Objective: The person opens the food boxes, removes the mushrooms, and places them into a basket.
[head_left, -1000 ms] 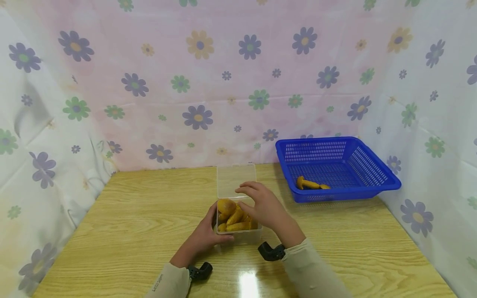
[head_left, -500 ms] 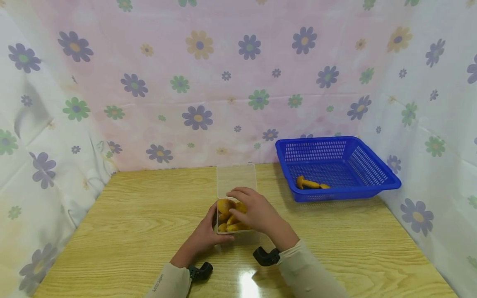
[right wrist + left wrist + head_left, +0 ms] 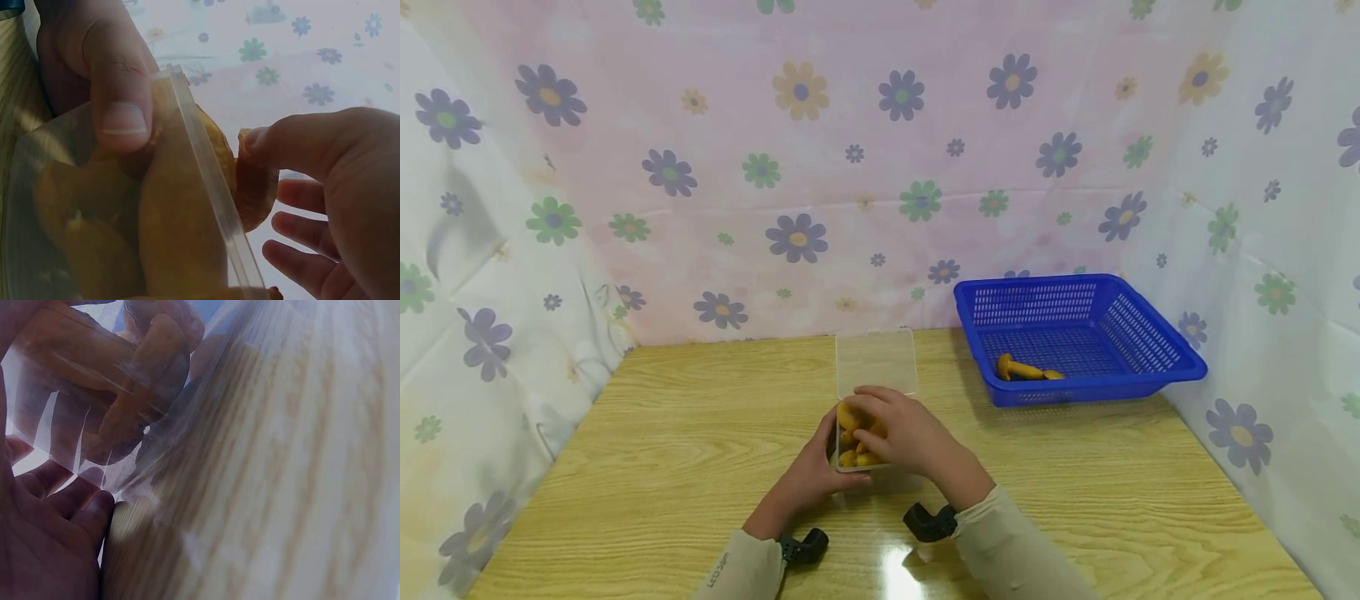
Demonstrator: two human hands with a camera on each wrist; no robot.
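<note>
In the head view my left hand [image 3: 820,462] holds the left side of a clear plastic box [image 3: 880,468], its thumb along the front. Yellow-brown mushrooms [image 3: 847,458] fill the box. Its fingertips press the clear wall [image 3: 69,447] in the left wrist view. My right hand [image 3: 910,433] is over the box and covers its right part. In the right wrist view the thumb and fingers of this hand pinch a mushroom [image 3: 256,194] that sticks up past the box's rim [image 3: 212,181]. The transparent lid [image 3: 876,362] stands open behind the box.
A blue perforated basket [image 3: 1075,392] stands at the back right of the wooden table [image 3: 700,417], with a few mushrooms [image 3: 1022,370] near its front left corner. Flowered cloth [image 3: 805,167] hangs behind and at both sides.
My right hand has moved left and slightly down across the box, and its fingers have come to the mushroom at the left. The left hand and the box have stayed put.
</note>
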